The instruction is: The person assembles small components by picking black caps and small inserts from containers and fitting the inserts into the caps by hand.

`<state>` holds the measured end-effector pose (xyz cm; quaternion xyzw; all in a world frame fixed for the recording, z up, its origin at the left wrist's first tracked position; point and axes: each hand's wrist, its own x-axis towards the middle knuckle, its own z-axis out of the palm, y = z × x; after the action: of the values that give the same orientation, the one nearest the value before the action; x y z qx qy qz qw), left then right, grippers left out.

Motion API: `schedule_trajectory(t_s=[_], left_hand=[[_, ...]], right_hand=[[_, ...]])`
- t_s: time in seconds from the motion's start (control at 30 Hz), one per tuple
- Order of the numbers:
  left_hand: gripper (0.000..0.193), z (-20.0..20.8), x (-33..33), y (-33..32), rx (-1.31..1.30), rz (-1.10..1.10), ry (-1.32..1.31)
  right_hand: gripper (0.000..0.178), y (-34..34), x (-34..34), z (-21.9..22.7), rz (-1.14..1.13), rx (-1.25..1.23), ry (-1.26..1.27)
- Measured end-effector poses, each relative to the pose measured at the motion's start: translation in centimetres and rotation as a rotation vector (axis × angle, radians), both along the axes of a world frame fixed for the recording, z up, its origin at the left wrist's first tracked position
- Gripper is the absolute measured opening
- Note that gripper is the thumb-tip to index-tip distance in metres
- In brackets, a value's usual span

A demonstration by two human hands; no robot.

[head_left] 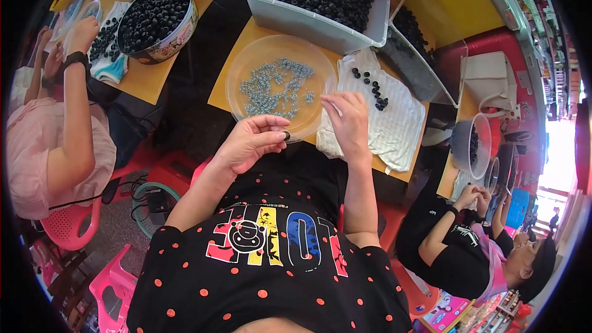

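Observation:
Between the thumb and index finger of my left hand (253,142) is a small round black bead (287,136), at the near edge of a shallow clear round tray (237,65). Small silvery-blue pieces (265,89) lie scattered in that tray; their exact kind is too small to tell. My right hand (348,120) is closed in a pinch by the tray's right rim, over a white cloth (404,117). Whatever its fingertips hold, if anything, I cannot make out. Several loose black beads (376,89) lie on the cloth.
A grey plastic bin (314,24) heaped with black beads stands behind the tray, a clear bin (413,55) to its right. At left, a person works beside a round tin (169,37) of beads. Another person sits at right near a clear tub (472,142).

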<state>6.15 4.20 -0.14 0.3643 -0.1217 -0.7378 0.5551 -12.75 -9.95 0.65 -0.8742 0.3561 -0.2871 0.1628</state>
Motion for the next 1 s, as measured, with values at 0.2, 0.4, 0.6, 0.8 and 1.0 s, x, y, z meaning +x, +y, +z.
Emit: schedule_trajectory(t_s=[0.2,0.4,0.6,0.8,1.0], left_hand=[[0.025,-0.5,0.7,0.5,0.041,0.118,0.019],[0.024,-0.8,0.8,0.6,0.047,0.109,0.013],[0.021,-0.9,0.9,0.4,0.030,0.091,0.013],[0.020,-0.9,0.8,0.2,0.043,0.104,0.026],[0.019,-1.1,0.4,-1.1,0.078,0.154,0.135]], right_hand=[[0.006,-2.4,2.6,-1.3,0.038,-0.170,0.212],[0.006,-3.3,4.2,-1.8,0.104,-0.127,0.412],[0.007,-4.2,4.5,-2.2,0.135,-0.056,0.517],[0.009,-4.3,4.1,-1.3,0.147,0.049,0.283],[0.012,-1.9,3.3,0.9,0.054,0.852,-0.308]])
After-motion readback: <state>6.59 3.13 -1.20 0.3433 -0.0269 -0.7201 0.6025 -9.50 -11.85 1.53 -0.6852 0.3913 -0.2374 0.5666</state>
